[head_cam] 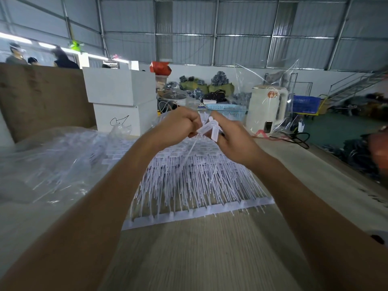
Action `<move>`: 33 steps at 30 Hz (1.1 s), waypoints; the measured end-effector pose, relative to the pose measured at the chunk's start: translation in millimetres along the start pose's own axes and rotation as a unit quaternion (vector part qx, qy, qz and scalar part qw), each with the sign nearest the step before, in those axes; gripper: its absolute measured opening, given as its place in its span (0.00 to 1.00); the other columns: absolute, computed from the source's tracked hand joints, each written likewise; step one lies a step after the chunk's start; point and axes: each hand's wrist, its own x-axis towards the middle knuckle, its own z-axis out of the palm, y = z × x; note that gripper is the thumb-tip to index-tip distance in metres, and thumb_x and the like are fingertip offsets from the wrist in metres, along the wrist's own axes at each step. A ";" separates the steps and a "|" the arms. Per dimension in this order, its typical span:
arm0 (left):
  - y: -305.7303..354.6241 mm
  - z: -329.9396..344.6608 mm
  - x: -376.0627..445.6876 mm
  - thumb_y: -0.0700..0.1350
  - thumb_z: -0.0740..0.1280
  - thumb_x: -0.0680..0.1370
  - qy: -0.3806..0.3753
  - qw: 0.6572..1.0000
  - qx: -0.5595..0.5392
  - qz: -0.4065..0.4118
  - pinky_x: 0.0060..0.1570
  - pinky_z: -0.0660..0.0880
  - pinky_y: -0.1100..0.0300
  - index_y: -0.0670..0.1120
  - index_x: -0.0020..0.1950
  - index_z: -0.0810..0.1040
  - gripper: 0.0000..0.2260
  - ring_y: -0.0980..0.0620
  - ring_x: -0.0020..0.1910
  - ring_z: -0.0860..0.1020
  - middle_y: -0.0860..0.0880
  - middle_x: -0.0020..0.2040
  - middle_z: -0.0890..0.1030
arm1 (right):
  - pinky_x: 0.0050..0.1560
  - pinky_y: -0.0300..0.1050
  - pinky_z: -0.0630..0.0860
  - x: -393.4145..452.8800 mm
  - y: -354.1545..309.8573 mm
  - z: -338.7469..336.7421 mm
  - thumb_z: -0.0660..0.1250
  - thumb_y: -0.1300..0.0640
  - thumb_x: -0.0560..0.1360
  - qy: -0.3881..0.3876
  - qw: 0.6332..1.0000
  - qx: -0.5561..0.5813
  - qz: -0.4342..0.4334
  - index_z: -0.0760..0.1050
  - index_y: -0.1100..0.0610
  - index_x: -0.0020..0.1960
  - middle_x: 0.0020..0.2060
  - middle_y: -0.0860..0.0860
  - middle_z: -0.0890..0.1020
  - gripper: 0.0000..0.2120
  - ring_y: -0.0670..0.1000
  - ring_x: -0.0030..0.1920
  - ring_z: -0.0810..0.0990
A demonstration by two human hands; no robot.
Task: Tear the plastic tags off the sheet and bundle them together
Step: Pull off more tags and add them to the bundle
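A flat sheet of thin white plastic tags [195, 185] lies mid-worktop [189, 259] on pale wood grain. Above it, the left hand [178, 124] and right hand [228, 137] both pinch a small tag bundle [210, 128]. Beyond stand white boxes [119, 87].

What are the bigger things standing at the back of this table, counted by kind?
White boxes, stacked: 2
Cream kettle: 1
Light blue basket: 1
Total: 4
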 end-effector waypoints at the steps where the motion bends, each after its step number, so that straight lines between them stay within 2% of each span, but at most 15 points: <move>1: 0.5 0.2 0.4 0.30 0.63 0.75 -0.001 1.000 -0.012 -0.001 0.41 0.66 0.57 0.37 0.33 0.75 0.11 0.50 0.32 0.69 0.44 0.31 0.74 | 0.34 0.48 0.65 -0.7 1.6 0.6 0.63 0.59 0.82 0.006 1.000 -0.006 0.009 0.63 0.44 0.51 0.35 0.53 0.75 0.12 0.57 0.34 0.72; 3: 1.5 1.9 2.0 0.31 0.63 0.76 0.001 1.000 -0.016 0.001 0.41 0.65 0.57 0.36 0.34 0.73 0.11 0.50 0.32 0.68 0.45 0.31 0.72 | 0.34 0.48 0.65 -1.2 2.0 2.7 0.62 0.58 0.83 0.026 0.998 0.025 0.044 0.63 0.38 0.49 0.36 0.55 0.76 0.15 0.58 0.35 0.73; 5: 1.1 3.1 2.4 0.35 0.65 0.79 0.004 1.000 0.006 0.007 0.41 0.64 0.56 0.36 0.35 0.73 0.12 0.51 0.32 0.67 0.47 0.30 0.71 | 0.36 0.48 0.67 -0.2 -2.8 8.7 0.60 0.56 0.85 0.052 0.994 0.056 0.075 0.65 0.37 0.49 0.36 0.52 0.76 0.13 0.56 0.34 0.72; 7: 1.7 1.8 0.6 0.36 0.65 0.80 -0.025 0.999 0.011 0.020 0.42 0.67 0.56 0.35 0.36 0.73 0.12 0.51 0.33 0.68 0.47 0.31 0.71 | 0.36 0.46 0.67 1.7 -4.0 14.8 0.58 0.53 0.86 0.099 0.980 0.096 0.141 0.68 0.42 0.47 0.35 0.48 0.74 0.10 0.50 0.33 0.70; 10: 13.3 2.8 -3.0 0.35 0.64 0.81 -0.077 0.995 0.021 0.059 0.42 0.73 0.59 0.39 0.35 0.74 0.14 0.52 0.33 0.73 0.46 0.33 0.74 | 0.32 0.40 0.67 -1.5 8.4 6.6 0.57 0.52 0.86 0.185 0.928 0.159 0.281 0.70 0.52 0.46 0.37 0.48 0.73 0.10 0.47 0.35 0.69; 13: 21.1 7.0 1.0 0.40 0.65 0.82 -0.033 0.992 0.063 0.105 0.44 0.76 0.59 0.41 0.40 0.78 0.11 0.57 0.35 0.78 0.48 0.36 0.80 | 0.30 0.38 0.68 -11.1 19.4 -3.9 0.61 0.51 0.84 0.164 0.911 0.192 0.325 0.72 0.54 0.48 0.35 0.50 0.75 0.09 0.45 0.31 0.73; 15: 17.6 10.4 4.6 0.41 0.65 0.82 -0.048 0.984 0.130 0.115 0.50 0.77 0.53 0.42 0.45 0.78 0.07 0.51 0.43 0.79 0.45 0.43 0.81 | 0.35 0.43 0.76 -11.7 18.5 -3.3 0.61 0.53 0.84 0.135 0.904 0.233 0.331 0.74 0.56 0.51 0.32 0.52 0.81 0.08 0.45 0.30 0.78; 17: 8.8 12.4 6.0 0.39 0.64 0.81 -0.093 0.970 0.205 0.087 0.55 0.75 0.46 0.48 0.52 0.77 0.04 0.44 0.50 0.78 0.44 0.52 0.80 | 0.39 0.49 0.82 -8.3 14.5 -0.5 0.61 0.55 0.84 0.113 0.894 0.282 0.330 0.74 0.56 0.53 0.32 0.51 0.84 0.06 0.48 0.33 0.83; 19: 1.6 12.5 6.3 0.38 0.63 0.82 -0.107 0.962 0.242 0.064 0.59 0.74 0.46 0.50 0.61 0.76 0.10 0.44 0.57 0.76 0.44 0.61 0.79 | 0.34 0.48 0.82 -3.2 7.9 0.5 0.61 0.55 0.84 0.100 0.885 0.323 0.321 0.75 0.56 0.52 0.32 0.50 0.84 0.06 0.50 0.31 0.82; 21: 1.3 10.8 5.5 0.38 0.64 0.82 -0.079 0.966 0.237 0.071 0.61 0.73 0.50 0.49 0.66 0.76 0.14 0.45 0.61 0.75 0.45 0.66 0.78 | 0.29 0.44 0.76 0.6 1.7 1.3 0.62 0.52 0.84 0.075 0.894 0.322 0.301 0.75 0.55 0.52 0.32 0.51 0.81 0.07 0.51 0.26 0.76; 24: 0.5 9.4 6.3 0.39 0.69 0.79 -0.036 0.970 0.226 0.078 0.61 0.74 0.52 0.46 0.63 0.78 0.13 0.46 0.61 0.77 0.46 0.62 0.81 | 0.27 0.41 0.67 3.5 -2.8 4.3 0.62 0.45 0.83 0.061 0.905 0.318 0.278 0.75 0.52 0.55 0.30 0.49 0.78 0.11 0.47 0.24 0.66; 27: -1.4 8.8 5.6 0.41 0.73 0.77 -0.010 0.975 0.211 0.069 0.59 0.76 0.47 0.45 0.58 0.78 0.11 0.47 0.57 0.79 0.45 0.56 0.82 | 0.26 0.39 0.64 1.3 -5.6 1.6 0.66 0.42 0.81 0.039 0.920 0.300 0.251 0.76 0.49 0.55 0.31 0.48 0.78 0.10 0.44 0.24 0.65; 30: -2.4 6.8 6.0 0.46 0.74 0.76 0.015 0.971 0.229 0.065 0.53 0.77 0.45 0.45 0.53 0.77 0.10 0.46 0.52 0.79 0.46 0.51 0.82 | 0.25 0.39 0.64 -3.4 -4.8 1.6 0.70 0.50 0.80 0.015 0.943 0.255 0.211 0.76 0.48 0.52 0.34 0.51 0.79 0.04 0.40 0.24 0.69; 33: -3.5 4.6 4.5 0.56 0.73 0.76 0.043 0.954 0.293 0.050 0.50 0.77 0.48 0.49 0.53 0.77 0.13 0.46 0.50 0.79 0.49 0.50 0.82 | 0.25 0.39 0.62 -0.9 -3.2 2.7 0.69 0.56 0.80 0.028 0.930 0.285 0.232 0.75 0.53 0.52 0.35 0.54 0.81 0.04 0.44 0.24 0.66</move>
